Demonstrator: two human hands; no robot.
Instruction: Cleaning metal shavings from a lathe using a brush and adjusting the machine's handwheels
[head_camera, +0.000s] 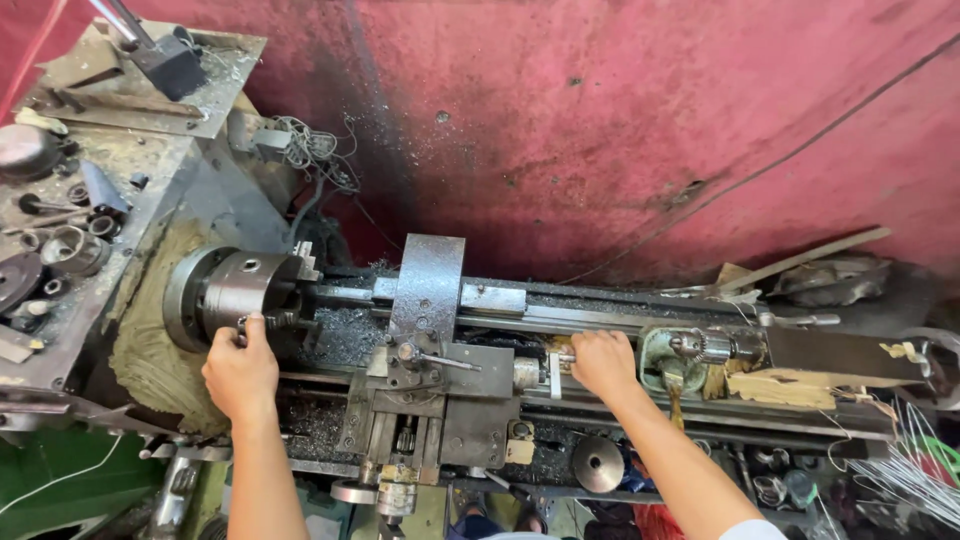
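A metal lathe lies across the view with its round steel chuck (232, 288) at the left. My left hand (240, 370) is closed on a small chuck key at the front of the chuck. A short workpiece pokes out of the chuck jaws. The grey carriage and tool post (428, 340) stand in the middle of the bed. My right hand (602, 362) rests on the bed just right of the carriage, fingers curled over a small metal part; what it grips is hidden. Further right sits a drill chuck (705, 347) on the tailstock.
The headstock top (70, 230) at the left holds several loose bearings, rings and tools. Metal shavings cover the bed. A red wall (620, 120) rises behind. Wood scraps and wires (900, 470) lie at the right end. A handwheel (598, 463) faces me below.
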